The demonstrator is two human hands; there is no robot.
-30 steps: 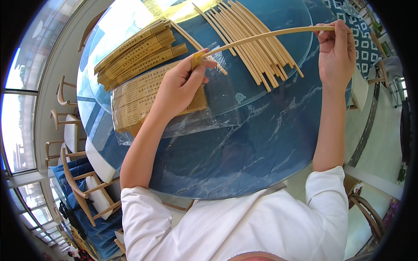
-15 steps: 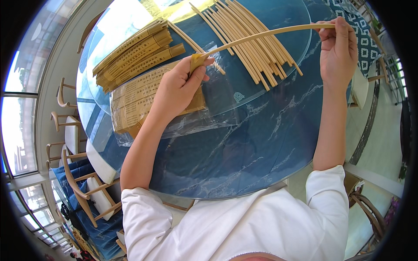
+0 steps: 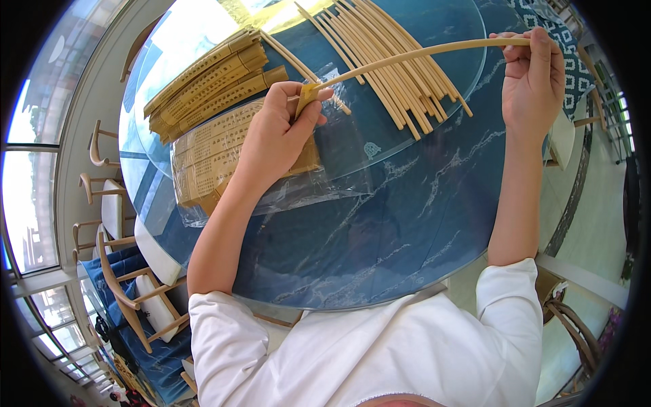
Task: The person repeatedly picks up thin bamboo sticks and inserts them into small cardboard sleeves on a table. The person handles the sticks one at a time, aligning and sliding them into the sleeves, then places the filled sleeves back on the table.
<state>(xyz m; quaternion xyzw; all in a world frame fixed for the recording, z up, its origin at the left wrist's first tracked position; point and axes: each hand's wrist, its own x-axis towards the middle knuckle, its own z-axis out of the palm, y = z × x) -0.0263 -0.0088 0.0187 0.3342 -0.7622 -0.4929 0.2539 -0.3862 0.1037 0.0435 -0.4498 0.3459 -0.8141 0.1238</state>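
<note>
A long pale wooden chopstick [image 3: 420, 52] is held between my two hands, looking bowed in this wide view. My right hand [image 3: 532, 85] pinches its far-right end, raised at the table's right side. My left hand [image 3: 277, 129] is closed around a small yellow-brown piece of paper [image 3: 306, 97], which wraps the other end of the chopstick; how far the stick goes inside is hidden. Below my left hand lies a clear plastic bag [image 3: 339, 183] with a stack of printed brown paper sleeves [image 3: 210, 152]. A loose pile of similar sleeves [image 3: 210, 81] sits just beyond it.
Many more chopsticks [image 3: 386, 64] lie side by side on the round glass turntable [image 3: 461, 112]. A couple of chopsticks [image 3: 288, 54] rest beside the sleeves. The table has a blue marbled top [image 3: 380, 251]. Wooden chairs [image 3: 129, 292] stand at the left, near windows.
My right hand has shifted slightly to the right, and the chopstick's right end with it. My left hand and the paper have barely moved.
</note>
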